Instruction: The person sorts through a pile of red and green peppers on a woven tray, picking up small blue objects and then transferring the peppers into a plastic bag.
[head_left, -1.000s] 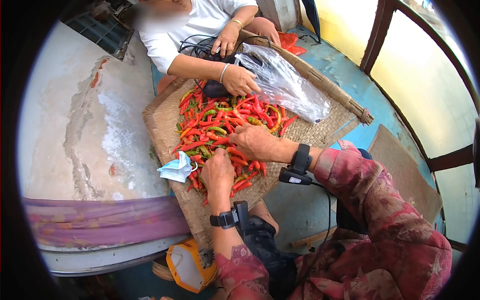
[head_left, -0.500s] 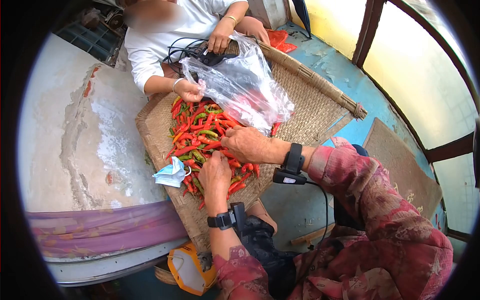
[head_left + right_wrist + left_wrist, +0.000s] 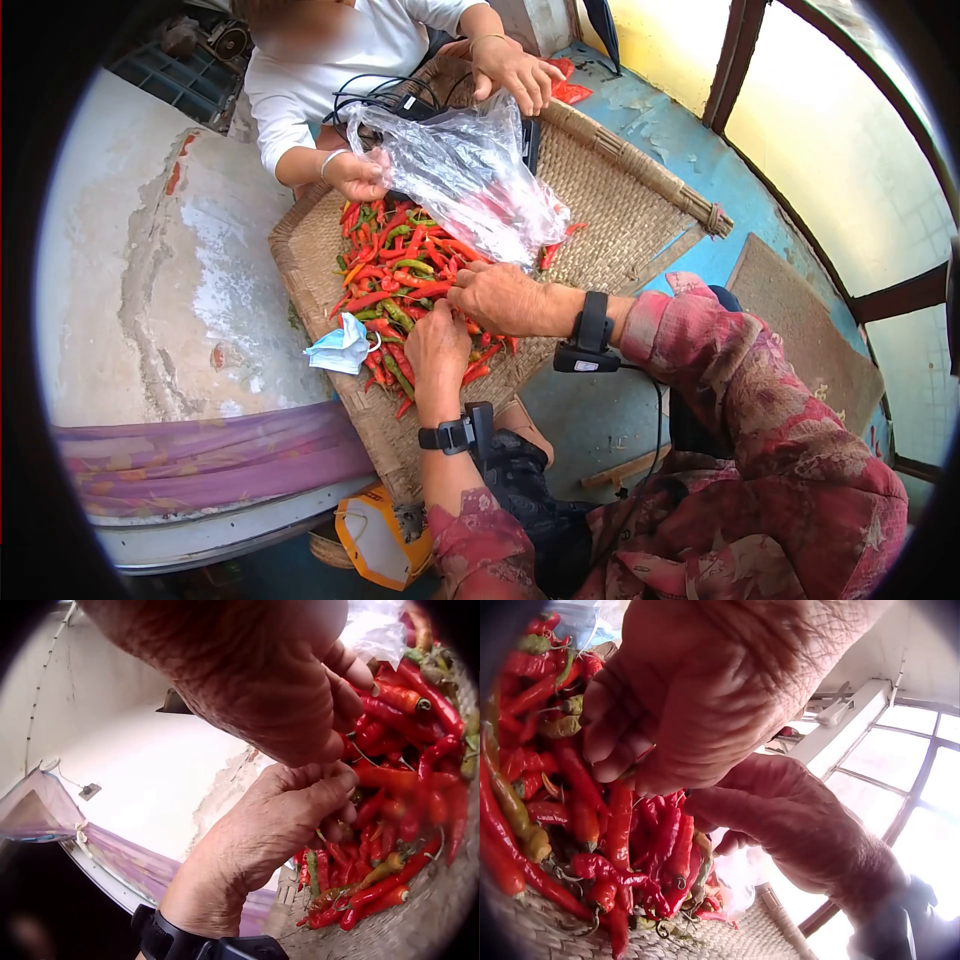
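Observation:
Red, green and orange peppers (image 3: 395,262) lie heaped on a woven tray (image 3: 620,225). Over the heap's near part my left hand (image 3: 438,352) has its fingers bent down; in the left wrist view this hand (image 3: 705,697) pinches a thin stem between thumb and fingers. My right hand (image 3: 505,300) is just beside it, fingertips close to the left ones. In the right wrist view the right hand (image 3: 247,675) has curled fingers over red peppers (image 3: 390,776), and the left hand (image 3: 262,825) is right below. Whatever lies between the right fingertips is hidden.
Opposite, a person in a white top (image 3: 300,85) holds a clear plastic bag (image 3: 470,165) over the heap's far side. A blue mask (image 3: 342,345) lies at the tray's left edge. Black cables (image 3: 375,90) lie at the far end; a yellow-framed object (image 3: 385,535) stands below.
The other person has drawn the plastic bag left across the peppers and raised the other hand, fingers spread. My hands have shifted slightly and stay close together at the heap.

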`<action>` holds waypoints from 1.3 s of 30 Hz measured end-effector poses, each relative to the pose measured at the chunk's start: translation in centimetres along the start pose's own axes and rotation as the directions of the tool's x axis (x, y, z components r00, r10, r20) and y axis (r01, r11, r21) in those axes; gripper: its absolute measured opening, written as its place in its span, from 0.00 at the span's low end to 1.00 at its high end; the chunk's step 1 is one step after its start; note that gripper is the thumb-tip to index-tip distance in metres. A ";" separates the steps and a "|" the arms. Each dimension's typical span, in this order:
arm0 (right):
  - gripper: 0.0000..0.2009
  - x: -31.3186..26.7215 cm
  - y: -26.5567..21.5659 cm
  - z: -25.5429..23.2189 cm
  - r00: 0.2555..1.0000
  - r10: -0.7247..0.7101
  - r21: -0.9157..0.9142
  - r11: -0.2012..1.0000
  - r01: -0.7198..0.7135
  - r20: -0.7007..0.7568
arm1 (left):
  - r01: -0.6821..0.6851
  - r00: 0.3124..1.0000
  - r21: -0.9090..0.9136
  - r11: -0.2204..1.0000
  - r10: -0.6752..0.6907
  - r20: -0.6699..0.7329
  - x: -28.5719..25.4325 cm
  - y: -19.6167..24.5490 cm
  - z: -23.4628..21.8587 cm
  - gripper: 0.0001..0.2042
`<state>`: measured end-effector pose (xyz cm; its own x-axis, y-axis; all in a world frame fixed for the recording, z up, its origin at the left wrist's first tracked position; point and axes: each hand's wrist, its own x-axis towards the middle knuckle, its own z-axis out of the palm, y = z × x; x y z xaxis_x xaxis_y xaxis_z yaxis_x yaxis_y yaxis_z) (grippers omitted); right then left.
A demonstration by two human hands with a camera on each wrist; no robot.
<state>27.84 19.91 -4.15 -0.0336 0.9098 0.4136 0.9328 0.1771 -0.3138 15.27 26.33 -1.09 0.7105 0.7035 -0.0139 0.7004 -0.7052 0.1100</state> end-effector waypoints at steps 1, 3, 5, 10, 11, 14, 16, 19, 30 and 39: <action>0.09 0.0 -0.1 0.1 1.000 -0.012 -0.002 1.000 0.012 -0.005 | -0.001 1.000 -0.001 1.000 0.001 0.005 0.0 0.0 0.1 0.08; 0.09 0.0 -0.4 -0.2 1.000 0.001 0.012 1.000 -0.001 0.016 | -0.005 1.000 -0.008 1.000 0.005 0.007 0.1 -0.1 0.2 0.08; 0.09 0.1 -0.7 -0.4 0.999 0.015 0.026 1.000 -0.016 0.037 | -0.011 1.000 -0.015 1.000 0.012 0.010 0.1 -0.2 0.3 0.08; 0.10 -0.1 -0.8 -0.4 1.000 0.008 0.026 1.000 -0.009 0.030 | -0.015 1.000 -0.028 0.999 0.015 0.022 0.2 -0.3 0.6 0.09; 0.10 -0.1 -0.9 -0.5 0.999 0.008 0.026 1.000 -0.009 0.031 | -0.015 1.000 -0.029 0.999 0.015 0.023 0.2 -0.3 0.6 0.09; 0.10 -0.1 -0.9 -0.5 0.998 0.020 -0.003 1.000 -0.020 0.058 | -0.005 0.999 -0.018 1.000 0.005 0.039 0.3 -0.3 0.8 0.09; 0.10 -0.1 -1.0 -0.6 0.996 0.037 -0.009 0.999 -0.037 0.076 | -0.019 0.999 -0.018 1.000 0.020 0.031 0.3 -0.3 0.9 0.09; 0.11 -0.1 -1.0 -0.9 0.997 0.031 -0.003 1.000 -0.031 0.074 | -0.003 0.999 -0.010 1.000 0.003 0.036 0.4 -0.2 0.8 0.09; 0.10 -0.1 0.5 -0.5 0.942 0.204 -0.158 0.973 -0.167 0.265 | -0.179 0.816 -0.745 0.642 -0.326 -0.477 0.6 -0.5 -2.8 0.10; 0.06 -0.7 0.0 -0.4 0.927 0.090 -0.136 0.990 -0.043 0.364 | -0.059 0.958 -0.488 0.871 -0.089 -0.274 0.9 -0.7 -0.6 0.23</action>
<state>28.02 19.17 -4.11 -0.0778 0.9960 0.0440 0.9735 0.0855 -0.2121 15.41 27.54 -0.60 0.5995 0.7606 0.2492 0.5352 -0.6124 0.5818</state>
